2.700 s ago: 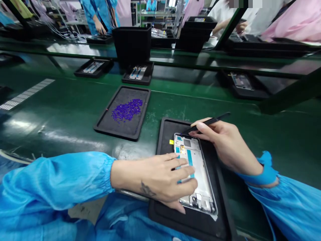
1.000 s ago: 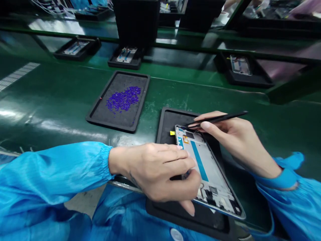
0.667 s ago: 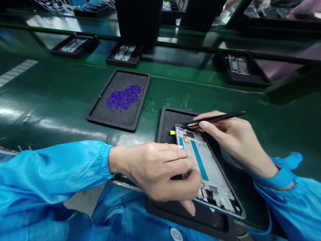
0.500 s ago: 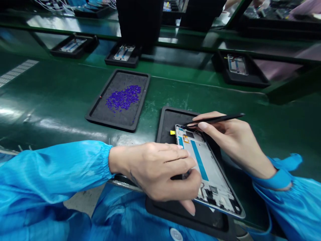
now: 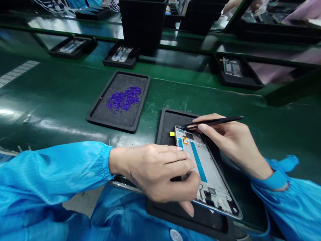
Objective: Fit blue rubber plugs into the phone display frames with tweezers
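Note:
A phone mid-frame, silver-grey with blue strips and small circuit parts, lies tilted across a black tray in front of me. My left hand is closed on its left edge, fingers curled over the top and thumb below. Black tweezers sit pinched in my right hand, their tips at the upper end of the frame. Whether the tips hold anything is too small to tell. A yellow tab sticks out from the frame's upper left edge.
Left of centre, a second black tray bears a pile of tiny purple pieces. Farther back, trays with phone frames stand on a strip behind the green bench: left tray, middle tray, right tray. Dark bins rise behind.
The trays along the back have shifted slightly left. The phone frame's lower end and my right hand have moved a little left; both grips look the same.

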Available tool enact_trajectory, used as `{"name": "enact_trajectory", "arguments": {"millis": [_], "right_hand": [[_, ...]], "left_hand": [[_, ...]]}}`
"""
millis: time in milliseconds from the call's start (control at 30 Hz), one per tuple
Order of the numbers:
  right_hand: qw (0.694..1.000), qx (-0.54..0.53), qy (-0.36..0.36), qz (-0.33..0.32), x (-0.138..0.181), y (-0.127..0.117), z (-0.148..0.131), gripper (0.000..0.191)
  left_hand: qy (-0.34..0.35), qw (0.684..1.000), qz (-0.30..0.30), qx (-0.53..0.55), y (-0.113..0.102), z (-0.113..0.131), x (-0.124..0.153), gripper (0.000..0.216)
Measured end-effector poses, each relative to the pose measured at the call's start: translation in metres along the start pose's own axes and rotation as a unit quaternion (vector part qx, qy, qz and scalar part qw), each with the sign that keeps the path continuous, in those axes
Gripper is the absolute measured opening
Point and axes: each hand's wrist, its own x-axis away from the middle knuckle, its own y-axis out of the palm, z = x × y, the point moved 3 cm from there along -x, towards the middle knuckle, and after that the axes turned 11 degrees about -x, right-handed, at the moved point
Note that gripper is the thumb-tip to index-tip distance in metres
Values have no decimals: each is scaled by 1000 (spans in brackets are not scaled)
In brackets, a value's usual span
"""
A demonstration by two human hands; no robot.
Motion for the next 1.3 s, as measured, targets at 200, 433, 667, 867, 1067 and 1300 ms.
{"name": "enact_trajectory", "arguments": {"millis": [200, 433, 667, 867, 1067, 1300], "right_hand": [[1000, -11, 16, -2, -1, 1, -1, 21], [1000, -17, 15, 5, 0, 2, 1, 24], [999, -11, 37, 1, -1, 1, -2, 24], [983, -146, 109, 18, 1, -2, 6, 24], [967, -210, 137, 31, 1, -1, 8, 22], [961, -240, 121, 58, 1, 1, 12, 26]], "left_hand": [[-5, 1000, 0, 3, 0, 0, 0, 53], [-3, 1000, 3, 6, 0, 0, 0, 53], [-1, 1000, -3, -8, 0, 0, 1, 54], [21, 999, -27, 1, 2, 9, 6, 54], [29, 988, -148, 21, 5, 21, 14, 44], [7, 967, -243, 71, 4, 16, 19, 37]]}}
